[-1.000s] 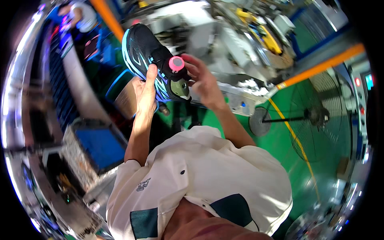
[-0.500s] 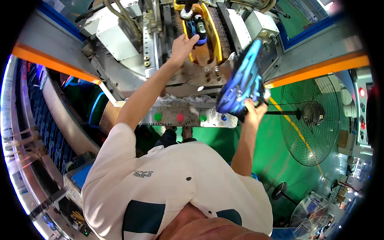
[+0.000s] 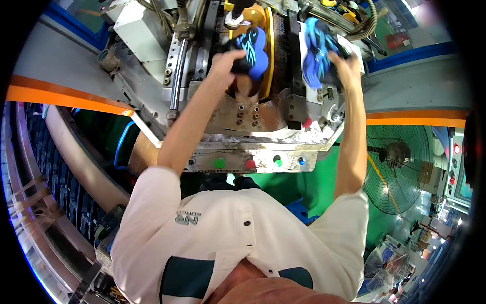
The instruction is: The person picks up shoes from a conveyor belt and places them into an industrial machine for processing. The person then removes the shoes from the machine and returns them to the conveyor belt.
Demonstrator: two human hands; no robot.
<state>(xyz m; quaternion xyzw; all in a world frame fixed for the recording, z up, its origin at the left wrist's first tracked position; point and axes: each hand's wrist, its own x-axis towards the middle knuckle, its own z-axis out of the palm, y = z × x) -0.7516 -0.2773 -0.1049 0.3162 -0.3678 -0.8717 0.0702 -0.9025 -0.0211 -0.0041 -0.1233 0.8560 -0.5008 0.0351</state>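
Note:
My left hand [image 3: 227, 67] is closed around a black and blue shoe [image 3: 254, 54], held tilted above the machine's yellow-edged cradle [image 3: 270, 55]. The blue sole of this shoe faces right. Off to the right, my right hand [image 3: 346, 68] grips a second blue and black shoe [image 3: 315, 53] near its lower side. That shoe hangs over the right part of the machine, apart from the first one, and is a little blurred. Above the cradle is a dark vertical post with a white lower end [image 3: 234, 20].
A front panel [image 3: 235, 161] with green, red and blue buttons runs along the machine's near edge. Orange bars [image 3: 66, 96] flank the opening. White boxes and hoses stand at the sides. A large caged fan [image 3: 397, 167] is at right, over a green floor.
My left hand has taken hold of the shoe in the cradle and raised it out. My right hand has carried its shoe up and away from me, over the machine's right side.

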